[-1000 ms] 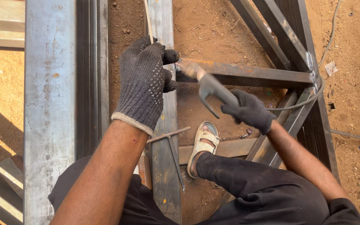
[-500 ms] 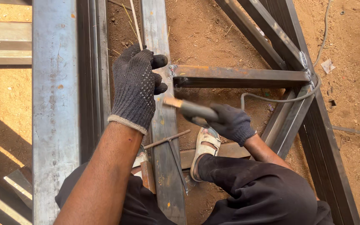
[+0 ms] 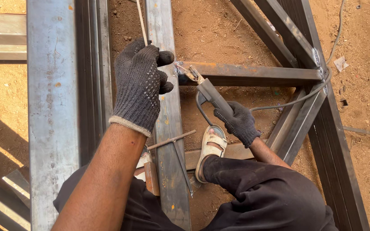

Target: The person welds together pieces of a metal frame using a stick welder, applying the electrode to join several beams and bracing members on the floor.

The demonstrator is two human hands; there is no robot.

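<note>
Bare steel, knit gloves, dry dirt

I see my left hand and right hand in dark, nubby knitted gloves; the upright tube is dull grey steel flecked with rust, the crossbar rustier and matt, the electrode holder dull metal, the ground rough reddish soil.

Beneath the left grip the thin rod's lower end is hidden, its top cut off by the frame's upper edge.
</note>
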